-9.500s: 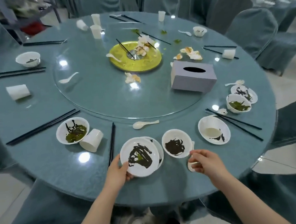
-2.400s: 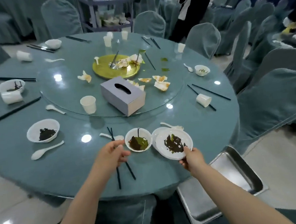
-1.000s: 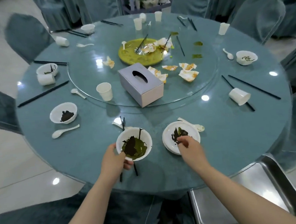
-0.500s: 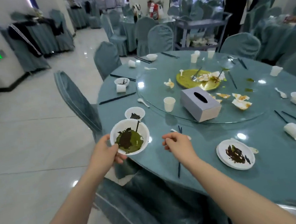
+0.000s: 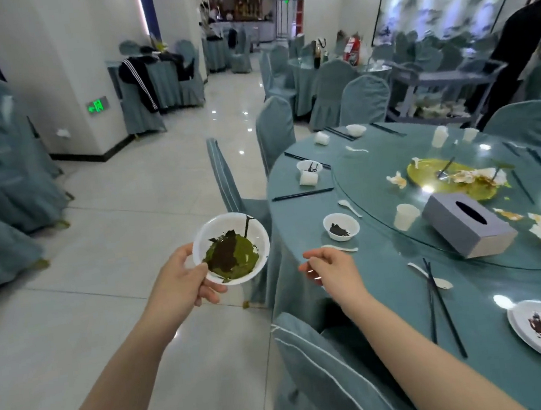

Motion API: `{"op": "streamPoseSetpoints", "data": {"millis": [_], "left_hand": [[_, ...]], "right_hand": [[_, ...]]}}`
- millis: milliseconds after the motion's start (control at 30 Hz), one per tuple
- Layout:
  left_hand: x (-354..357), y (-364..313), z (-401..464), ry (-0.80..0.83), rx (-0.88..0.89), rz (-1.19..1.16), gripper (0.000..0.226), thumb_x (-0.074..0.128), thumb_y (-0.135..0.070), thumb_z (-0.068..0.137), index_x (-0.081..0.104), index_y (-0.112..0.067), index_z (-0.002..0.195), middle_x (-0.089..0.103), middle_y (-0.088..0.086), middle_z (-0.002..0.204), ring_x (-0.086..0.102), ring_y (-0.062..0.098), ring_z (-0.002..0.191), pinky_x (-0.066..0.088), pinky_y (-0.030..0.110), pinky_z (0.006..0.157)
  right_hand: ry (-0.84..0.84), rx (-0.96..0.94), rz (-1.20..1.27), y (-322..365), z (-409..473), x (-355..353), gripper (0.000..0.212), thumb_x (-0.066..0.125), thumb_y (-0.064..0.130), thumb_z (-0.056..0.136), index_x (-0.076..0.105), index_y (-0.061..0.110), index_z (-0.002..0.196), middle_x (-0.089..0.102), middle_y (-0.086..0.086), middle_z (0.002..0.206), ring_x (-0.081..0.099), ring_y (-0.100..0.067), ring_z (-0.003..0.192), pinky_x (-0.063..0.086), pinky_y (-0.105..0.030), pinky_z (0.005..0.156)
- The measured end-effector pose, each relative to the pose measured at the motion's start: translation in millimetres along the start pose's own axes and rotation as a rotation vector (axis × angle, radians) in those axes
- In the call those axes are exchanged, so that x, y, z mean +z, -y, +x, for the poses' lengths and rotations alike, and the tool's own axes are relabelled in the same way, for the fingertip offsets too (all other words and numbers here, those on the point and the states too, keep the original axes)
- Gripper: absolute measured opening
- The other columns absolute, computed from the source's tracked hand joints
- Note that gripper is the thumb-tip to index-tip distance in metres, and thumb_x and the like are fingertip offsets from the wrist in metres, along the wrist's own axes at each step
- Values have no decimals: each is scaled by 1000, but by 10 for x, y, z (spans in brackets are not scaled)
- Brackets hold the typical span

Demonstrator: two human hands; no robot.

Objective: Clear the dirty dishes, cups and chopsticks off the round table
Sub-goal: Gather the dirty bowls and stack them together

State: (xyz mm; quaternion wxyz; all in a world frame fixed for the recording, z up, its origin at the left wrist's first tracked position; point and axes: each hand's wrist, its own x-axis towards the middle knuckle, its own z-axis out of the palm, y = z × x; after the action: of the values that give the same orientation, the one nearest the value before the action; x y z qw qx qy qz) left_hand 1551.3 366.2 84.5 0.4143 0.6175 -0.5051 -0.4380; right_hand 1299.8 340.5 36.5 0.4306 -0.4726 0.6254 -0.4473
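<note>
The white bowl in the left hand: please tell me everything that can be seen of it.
The white bowl is round and thin, perhaps plastic. It holds a green and dark brown food residue, and a dark strand sticks to its inner wall. It is tilted toward the camera, held off the table, above the floor. The left hand grips its near rim, thumb on the inside.

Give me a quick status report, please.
Left hand holds white bowl of green leftovers off the table. Right hand empty, loosely curled. Covered chair close ahead.
</note>
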Motion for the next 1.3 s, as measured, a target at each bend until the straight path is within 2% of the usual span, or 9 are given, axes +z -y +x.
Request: {"op": "streamPoseSetpoints", "data": {"millis": [167,367,500,633,800,900,1067,1200,1300], "left_hand": [[-248,144,387,-27,-29,-32,30,40,-8,96,46,-23,120,72,10,67,62,15,48,42,26,47],[-250,257,1169,27,-36,8,31,40,-7,94,49,-23,119,72,9,67,62,16,50,44,24,45],[-216,177,1925,38,-15,40,29,41,-9,95,49,-25,119,72,8,67,62,15,49,44,24,46],[-78,77,2557,89,-36,68,31,41,-10,96,47,-27,121,73,8,67,63,16,51,44,24,47],[151,41,3258,122,-60,68,29,43,-13,97,47,-26,123,72,6,69,63,14,52,46,24,49],[297,88,3539,194,-103,78,29,43,-13,98,47,-26,123,72,7,69,63,16,54,45,23,48],[379,139,4039,277,-104,94,23,45,-15,98,46,-31,115,72,1,67,64,13,51,46,17,44],[278,112,4507,363,-67,94,24,44,-15,98,46,-33,113,72,0,67,64,11,49,44,13,41],[129,37,4884,460,-43,103,26,42,-13,99,45,-31,118,73,3,67,65,13,49,46,17,41]], "right_hand": [[-31,31,34,45,288,106,20,48,2,91,66,10,96,71,-6,82,61,-11,65,46,-12,56],[-142,161,6,-315,976,-5,16,55,9,90,69,16,94,73,-3,83,62,-15,69,46,-24,64],[-333,238,28,-614,1693,-81,13,57,9,88,66,11,97,72,-2,76,57,-15,59,45,-26,58],[-467,427,55,-903,2272,-134,25,54,13,90,55,5,114,69,-15,84,50,-19,52,39,-27,50],[-604,570,122,-1166,2836,-122,34,55,21,92,48,-1,116,66,-17,74,56,-22,45,34,-17,32],[-654,636,131,-1270,2990,-101,34,54,17,90,49,-4,116,67,-24,83,55,-19,38,39,-20,34],[-696,644,72,-1188,3161,17,31,40,-3,82,59,-1,106,64,-15,67,52,-16,40,41,-23,43],[-690,567,88,-820,3328,318,28,41,1,83,59,11,102,65,-13,65,45,-13,41,36,-24,42],[-706,501,142,-412,3466,647,29,43,2,84,58,19,102,66,-14,63,45,-12,43,36,-20,38]]}}
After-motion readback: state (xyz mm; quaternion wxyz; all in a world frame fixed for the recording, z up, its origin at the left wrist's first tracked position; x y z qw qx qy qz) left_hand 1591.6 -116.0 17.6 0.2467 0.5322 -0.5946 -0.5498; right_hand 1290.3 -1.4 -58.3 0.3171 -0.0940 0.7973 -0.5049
